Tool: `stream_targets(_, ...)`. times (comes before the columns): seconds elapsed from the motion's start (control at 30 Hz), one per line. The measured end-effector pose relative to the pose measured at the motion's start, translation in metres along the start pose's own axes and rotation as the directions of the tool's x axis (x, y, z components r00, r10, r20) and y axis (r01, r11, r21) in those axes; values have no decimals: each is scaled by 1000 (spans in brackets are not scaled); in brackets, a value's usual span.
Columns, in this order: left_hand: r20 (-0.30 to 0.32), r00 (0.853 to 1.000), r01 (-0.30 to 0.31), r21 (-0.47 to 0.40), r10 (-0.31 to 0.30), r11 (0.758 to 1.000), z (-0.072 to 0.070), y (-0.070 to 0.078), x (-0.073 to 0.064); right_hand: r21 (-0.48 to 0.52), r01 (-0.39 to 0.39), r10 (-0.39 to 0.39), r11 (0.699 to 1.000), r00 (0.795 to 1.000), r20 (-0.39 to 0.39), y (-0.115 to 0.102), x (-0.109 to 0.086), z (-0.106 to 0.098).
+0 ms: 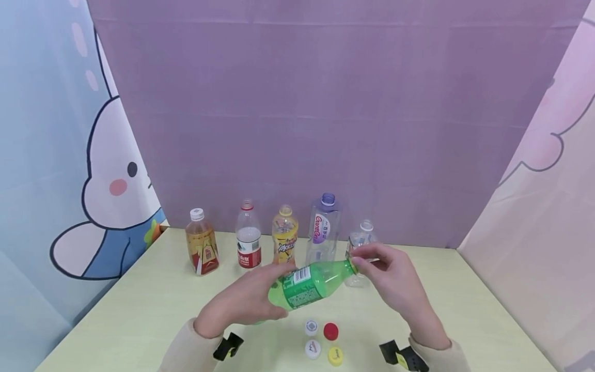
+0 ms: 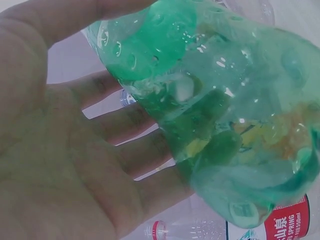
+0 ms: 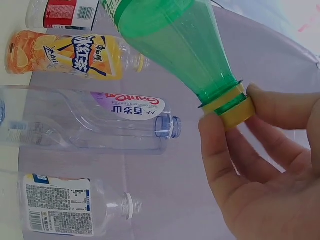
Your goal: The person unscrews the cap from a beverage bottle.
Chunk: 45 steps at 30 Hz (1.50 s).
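Observation:
A green plastic bottle [image 1: 304, 284] is held tilted above the table, its neck toward the right. My left hand [image 1: 248, 295] grips it near its base; in the left wrist view the fingers [image 2: 145, 150] pass behind the clear green plastic. With thumb and fingertips, my right hand [image 1: 390, 276] pinches the yellow cap [image 3: 237, 114] at the bottle's mouth. Green thread shows between this cap and the yellow ring [image 3: 223, 98] below it. On the table beneath lie loose caps: a red cap [image 1: 331, 331], a yellow cap [image 1: 335, 356] and two white caps [image 1: 313, 349].
Several bottles stand in a row behind: an amber drink bottle [image 1: 202, 243], a red-labelled bottle [image 1: 248, 243], a yellow-labelled bottle [image 1: 285, 235], a tall bluish bottle [image 1: 324, 230] and a small clear bottle [image 1: 360, 240]. A purple curtain [image 1: 297, 103] hangs at the table's back edge.

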<state>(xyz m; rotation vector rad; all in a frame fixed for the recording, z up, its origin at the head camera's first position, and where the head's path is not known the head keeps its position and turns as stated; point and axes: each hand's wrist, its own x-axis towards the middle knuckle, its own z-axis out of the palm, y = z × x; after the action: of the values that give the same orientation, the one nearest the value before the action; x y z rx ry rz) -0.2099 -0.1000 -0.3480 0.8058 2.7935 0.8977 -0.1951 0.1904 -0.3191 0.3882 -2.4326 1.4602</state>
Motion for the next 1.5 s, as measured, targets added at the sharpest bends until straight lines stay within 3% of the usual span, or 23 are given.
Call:
stream_targets(0.33,-7,1000,6,-8,-6,1000,-1,0,-1,-14,-59,59,998,998,36,-1,2,-1)
stream_targets(0.7,-9,1000,9,-8,-9,1000,-1,1,-1,-13,-26,26,1000,997,71,-4,0,-4)
stream_targets(1.07,-4,1000,7,-12,-7,1000,-1,1,-1,28,41,-41,999,999,11,1,0,-2)
stream_targets(1.5,-3,1000,19,-28,-19,999,-2,0,-1,25,-17,17,1000,1000,27,2,1,-3)
